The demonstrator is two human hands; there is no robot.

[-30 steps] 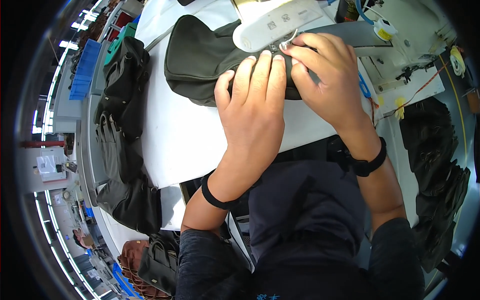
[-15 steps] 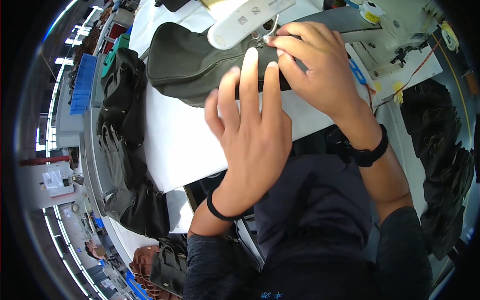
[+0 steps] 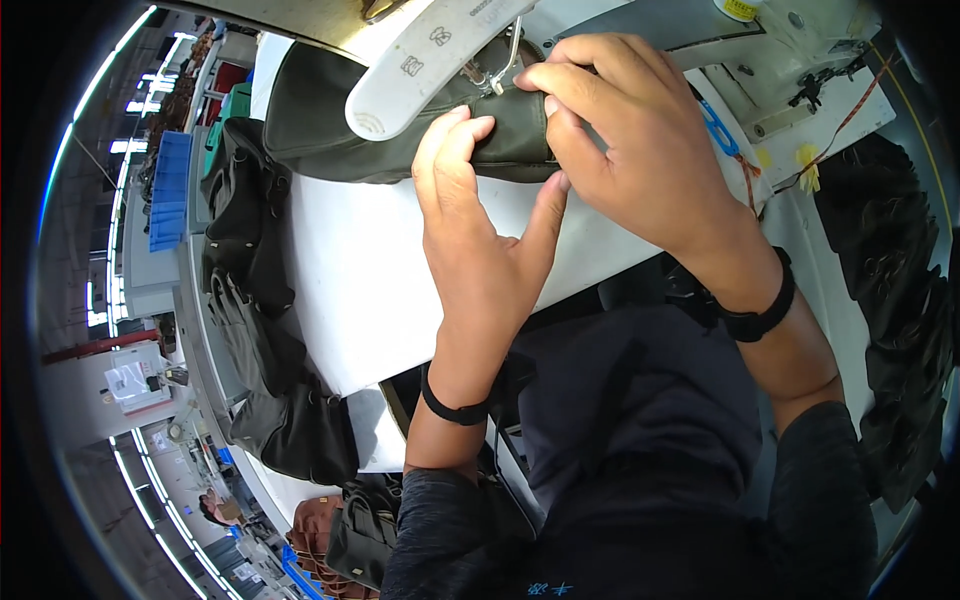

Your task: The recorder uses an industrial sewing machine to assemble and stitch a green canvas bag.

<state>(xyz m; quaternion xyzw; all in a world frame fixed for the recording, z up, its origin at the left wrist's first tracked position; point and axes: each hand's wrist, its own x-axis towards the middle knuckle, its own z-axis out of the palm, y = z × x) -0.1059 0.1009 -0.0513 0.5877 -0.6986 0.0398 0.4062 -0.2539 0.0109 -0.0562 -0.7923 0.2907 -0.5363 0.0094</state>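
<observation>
Dark green bag (image 3: 390, 158) under the sewing head (image 3: 430, 70), seemingly mid-job, stitches done unclear; left hand (image 3: 475, 220) on its near side, thumb spread wide; right hand (image 3: 630, 150) curled, pinch uncertain!

Left side: see dark bags (image 3: 240, 230) in a row along edge of white desk (image 3: 350, 290); behind, note green box (image 3: 236, 102) and blue bin (image 3: 168, 190). Farther out: red pipe (image 3: 100, 347), paper (image 3: 127, 383) below it, lit strip lights (image 3: 128, 146), person (image 3: 213, 508) tiny, details unclear. Lower left: brown bag (image 3: 315, 525) right next to dark handbag (image 3: 362, 535). Right: blue tool (image 3: 715, 125) near orange cord (image 3: 747, 175), then yellow scrap (image 3: 808, 168). Far right: dark pile (image 3: 905, 340), contents hard to separate. Top: bottle (image 3: 740, 10), yellow label, cut off by frame.
</observation>
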